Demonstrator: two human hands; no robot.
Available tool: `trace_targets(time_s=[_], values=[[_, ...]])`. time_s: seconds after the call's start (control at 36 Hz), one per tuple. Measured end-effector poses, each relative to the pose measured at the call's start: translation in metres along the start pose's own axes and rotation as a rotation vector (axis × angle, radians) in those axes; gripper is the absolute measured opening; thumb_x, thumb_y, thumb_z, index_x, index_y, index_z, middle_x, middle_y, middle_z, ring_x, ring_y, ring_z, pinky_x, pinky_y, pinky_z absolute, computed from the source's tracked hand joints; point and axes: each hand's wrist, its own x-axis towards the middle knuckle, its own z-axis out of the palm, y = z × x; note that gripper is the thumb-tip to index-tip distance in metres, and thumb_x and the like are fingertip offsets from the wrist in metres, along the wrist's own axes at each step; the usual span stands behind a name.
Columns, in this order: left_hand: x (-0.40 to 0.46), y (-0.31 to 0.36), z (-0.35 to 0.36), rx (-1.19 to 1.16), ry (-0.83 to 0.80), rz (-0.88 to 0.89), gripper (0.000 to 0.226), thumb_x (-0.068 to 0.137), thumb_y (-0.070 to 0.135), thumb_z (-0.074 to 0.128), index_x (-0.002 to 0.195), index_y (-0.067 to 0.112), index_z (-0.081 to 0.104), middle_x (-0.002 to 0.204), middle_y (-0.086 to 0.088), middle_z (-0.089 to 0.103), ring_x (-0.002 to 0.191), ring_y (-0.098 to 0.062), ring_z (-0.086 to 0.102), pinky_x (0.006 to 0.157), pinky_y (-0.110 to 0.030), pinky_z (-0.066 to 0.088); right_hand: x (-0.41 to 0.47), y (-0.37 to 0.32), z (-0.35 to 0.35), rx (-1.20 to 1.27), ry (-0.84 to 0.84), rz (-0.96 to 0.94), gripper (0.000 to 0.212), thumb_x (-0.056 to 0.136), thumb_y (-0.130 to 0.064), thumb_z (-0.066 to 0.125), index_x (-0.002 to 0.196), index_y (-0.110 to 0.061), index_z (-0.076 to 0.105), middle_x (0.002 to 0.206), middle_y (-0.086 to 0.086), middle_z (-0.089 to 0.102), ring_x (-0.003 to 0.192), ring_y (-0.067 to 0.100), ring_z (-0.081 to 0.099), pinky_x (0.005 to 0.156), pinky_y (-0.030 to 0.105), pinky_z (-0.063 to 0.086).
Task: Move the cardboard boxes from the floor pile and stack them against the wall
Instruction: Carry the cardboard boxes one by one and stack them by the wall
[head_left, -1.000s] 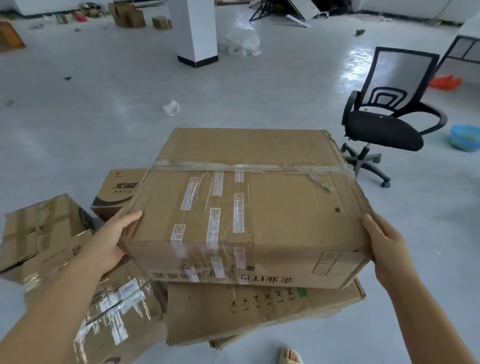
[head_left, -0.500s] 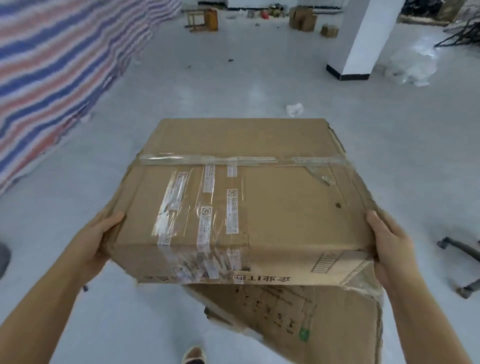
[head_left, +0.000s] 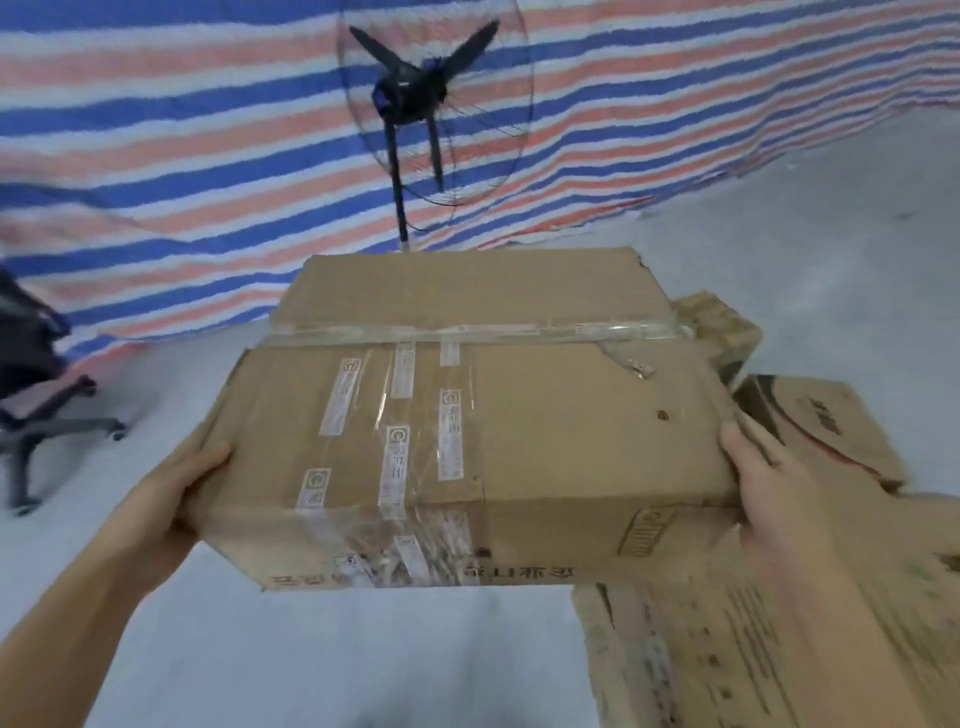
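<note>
Head view: I carry a taped box (head_left: 467, 415) clear of the floor (head_left: 322, 654), my left hand (head_left: 176, 493) curled round its left end and my right hand (head_left: 753, 493) clamped on its right end, thumbs on top. The box faces a striped tarp (head_left: 156, 156) that hangs as the wall, with a standing fan (head_left: 410, 88) in front of it.

A torn flap of cardboard (head_left: 779, 649) hangs or lies below the box's right side; I cannot tell whether it is attached. If it is, it could snag on the printed box (head_left: 821, 431) on the floor to my right, or tear further and shift the load in my grip. The lid's far right corner is ragged and the tape there is peeling, so a hard set-down might split the seam. The frame is blurred, which suggests I am turning; a wide swing could clip the fan's pole.

Bare floor lies open ahead and to the left, up to the tarp's foot. A chair (head_left: 31, 395) stands at the far left, well apart. The right side is crowded: the printed box and another box (head_left: 722, 332) behind it sit near the tarp's edge.
</note>
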Motion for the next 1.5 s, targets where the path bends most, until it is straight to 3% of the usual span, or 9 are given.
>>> trace_targets(time_s=[0.11, 0.22, 0.33, 0.47, 0.64, 0.83, 1.22, 1.42, 1.5], values=[[-0.050, -0.017, -0.080, -0.053, 0.171, -0.009, 0.029, 0.094, 0.025, 0.049, 0.117, 0.038, 0.062, 0.119, 0.009, 0.068, 0.108, -0.018, 0.061, 0.082, -0.037, 0.046, -0.024, 0.011, 0.068, -0.036, -0.157, 0.014, 0.046, 0.095, -0.028, 0.057, 0.140, -0.023, 0.047, 0.133, -0.004, 0.053, 0.115, 0.016, 0.053, 0.099, 0.035, 0.043], [-0.103, -0.039, -0.158, -0.073, 0.286, -0.011, 0.037, 0.093, 0.028, 0.049, 0.129, 0.035, 0.056, 0.122, 0.008, 0.066, 0.115, -0.020, 0.060, 0.088, -0.039, 0.046, -0.070, 0.028, 0.136, -0.081, -0.308, 0.060, 0.035, 0.096, -0.024, 0.056, 0.131, -0.027, 0.053, 0.118, -0.004, 0.055, 0.097, 0.012, 0.056, 0.093, 0.037, 0.046], [-0.157, -0.058, -0.228, -0.098, 0.397, -0.028, 0.040, 0.093, 0.027, 0.048, 0.132, 0.039, 0.054, 0.123, 0.010, 0.066, 0.113, -0.018, 0.060, 0.084, -0.036, 0.047, -0.124, 0.053, 0.194, -0.118, -0.431, 0.138, 0.021, 0.096, -0.022, 0.056, 0.115, -0.027, 0.060, 0.098, -0.006, 0.066, 0.082, 0.010, 0.063, 0.066, 0.030, 0.050], [-0.218, -0.084, -0.307, -0.147, 0.536, -0.083, 0.032, 0.094, 0.025, 0.049, 0.120, 0.040, 0.059, 0.113, 0.008, 0.071, 0.098, -0.015, 0.066, 0.075, -0.037, 0.049, -0.194, 0.084, 0.255, -0.163, -0.579, 0.137, 0.022, 0.098, -0.021, 0.052, 0.118, -0.026, 0.060, 0.093, -0.008, 0.066, 0.084, 0.010, 0.062, 0.066, 0.026, 0.046], [-0.290, -0.121, -0.383, -0.227, 0.688, -0.109, 0.038, 0.094, 0.025, 0.049, 0.129, 0.039, 0.055, 0.119, 0.006, 0.068, 0.108, -0.021, 0.063, 0.078, -0.038, 0.049, -0.272, 0.106, 0.325, -0.248, -0.775, 0.134, 0.029, 0.100, -0.019, 0.048, 0.127, -0.019, 0.058, 0.094, -0.007, 0.065, 0.083, 0.009, 0.061, 0.064, 0.026, 0.044], [-0.375, -0.166, -0.424, -0.386, 0.936, -0.109, 0.041, 0.095, 0.022, 0.048, 0.133, 0.035, 0.052, 0.124, 0.004, 0.065, 0.111, -0.023, 0.061, 0.086, -0.040, 0.046, -0.359, 0.120, 0.415, -0.409, -1.049, 0.080, 0.030, 0.100, -0.020, 0.047, 0.128, -0.014, 0.059, 0.096, -0.007, 0.065, 0.085, 0.011, 0.062, 0.063, 0.028, 0.045], [-0.514, -0.248, -0.438, -0.830, 1.604, -0.206, 0.041, 0.094, 0.024, 0.053, 0.133, 0.033, 0.051, 0.112, -0.002, 0.066, 0.086, -0.021, 0.062, 0.052, -0.028, 0.052, -0.585, 0.195, 0.585, -0.661, -1.681, 0.063, 0.033, 0.101, -0.019, 0.047, 0.131, -0.011, 0.055, 0.094, -0.007, 0.064, 0.084, 0.012, 0.061, 0.064, 0.028, 0.045], [-0.531, -0.259, -0.486, -0.931, 1.760, -0.176, 0.035, 0.094, 0.023, 0.052, 0.124, 0.040, 0.054, 0.108, 0.006, 0.068, 0.084, -0.016, 0.064, 0.061, -0.030, 0.048, -0.699, 0.233, 0.669, -0.721, -1.884, 0.056, 0.032, 0.100, -0.017, 0.047, 0.130, -0.012, 0.055, 0.103, 0.001, 0.064, 0.085, 0.012, 0.059, 0.067, 0.028, 0.045], [-0.539, -0.260, -0.511, -0.975, 1.796, -0.132, 0.036, 0.094, 0.022, 0.051, 0.127, 0.036, 0.055, 0.113, 0.007, 0.068, 0.093, -0.018, 0.064, 0.066, -0.033, 0.047, -0.747, 0.243, 0.699, -0.704, -1.946, 0.051, 0.021, 0.099, -0.016, 0.048, 0.119, -0.021, 0.055, 0.092, -0.004, 0.062, 0.080, 0.011, 0.058, 0.070, 0.030, 0.044]])
